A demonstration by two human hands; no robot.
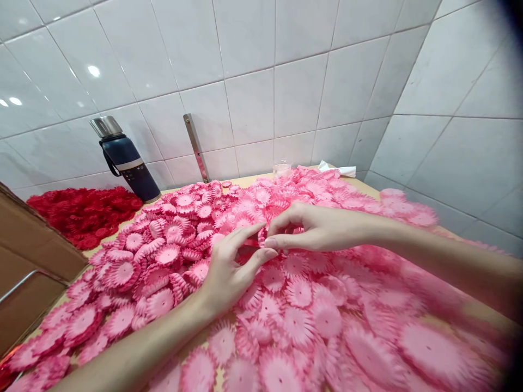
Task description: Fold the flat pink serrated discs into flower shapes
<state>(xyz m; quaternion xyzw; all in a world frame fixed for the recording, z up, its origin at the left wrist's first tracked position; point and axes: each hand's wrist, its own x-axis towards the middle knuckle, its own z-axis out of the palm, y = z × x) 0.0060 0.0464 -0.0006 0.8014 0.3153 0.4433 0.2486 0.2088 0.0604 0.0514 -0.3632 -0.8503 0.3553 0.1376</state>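
Observation:
My left hand [232, 264] reaches in from the lower left, its thumb and fingers closed around a small pink frilled flower piece [262, 235]. From the right comes my right hand [300, 228], with thumb and bent fingers pinching at the same piece. The fingertips of both hands meet there and cover most of it. Beneath and around them spreads a thick layer of pink scalloped flower discs [299, 292], many with a small hole in the middle. Left of my hands, darker-edged pink pieces with curled rims [167, 254] are heaped more densely.
A dark blue thermos [133, 166] with a steel cap stands at the back left beside a red flower-piece pile [87, 212]. A cardboard box [36, 261] is at the left edge. A metal strip [195, 144] leans on the tiled wall; a clear cup [281, 169] and white paper [347, 171] lie behind.

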